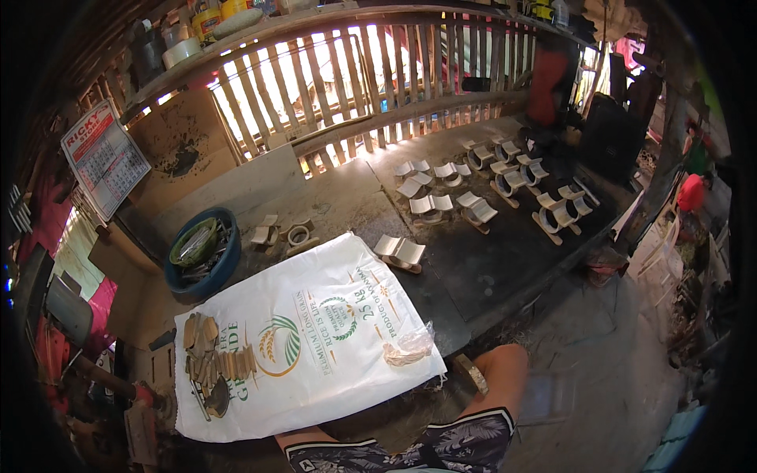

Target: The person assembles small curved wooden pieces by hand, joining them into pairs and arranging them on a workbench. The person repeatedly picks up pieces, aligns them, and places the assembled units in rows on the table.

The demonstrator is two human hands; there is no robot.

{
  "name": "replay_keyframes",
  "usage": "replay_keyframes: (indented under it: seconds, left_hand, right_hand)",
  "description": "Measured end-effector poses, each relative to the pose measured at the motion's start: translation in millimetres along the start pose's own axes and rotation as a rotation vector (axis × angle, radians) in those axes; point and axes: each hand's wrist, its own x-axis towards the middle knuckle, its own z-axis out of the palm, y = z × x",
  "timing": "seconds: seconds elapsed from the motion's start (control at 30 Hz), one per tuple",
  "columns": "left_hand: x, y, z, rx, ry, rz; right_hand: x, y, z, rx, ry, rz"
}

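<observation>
Neither of my hands shows; only my legs in dark patterned shorts come in at the lower edge. In front of me a white printed rice sack lies flat over the near part of the workbench. On its left end are several small tan strips, seemingly wood or bamboo, beside a dark rounded piece. A crumpled clear plastic bag with pale contents rests at its right corner. Just beyond the sack stands a curved pale piece on a small base.
Several similar curved pieces stand across the dark bench at the right. A blue basin at the left holds a green bowl and metal tools. A slatted wall and a loaded shelf rise behind; a calendar hangs left.
</observation>
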Motion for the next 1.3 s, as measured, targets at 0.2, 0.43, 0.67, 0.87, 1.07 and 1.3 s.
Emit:
replay_keyframes:
  seconds: [0.2, 0.43, 0.67, 0.87, 1.07, 1.3]
  left_hand:
    - [-79, -54, 47, 0.049, -0.153, -0.094]
    - [-168, -49, -71, 0.178, -0.191, -0.121]
    - [7, 114, -244, -0.504, 0.634, 0.433]
    - [191, 253, -225, -0.381, 0.636, 0.584]
    - [240, 288, -189, -0.171, 0.731, 0.346]
    - [243, 316, -189, -0.244, 0.767, 0.258]
  right_hand:
    - [-5, 33, 14, -0.022, -0.046, 0.025]
    - [-58, 26, -41, -0.118, 0.642, 0.196]
    - [-32, -134, -217, 0.226, 1.385, -0.757]
    - [82, -213, -321, 0.504, 1.412, -0.585]
    - [141, -207, -379, 0.352, 1.593, -0.379]
    - [148, -210, -395, 0.333, 1.678, -0.365]
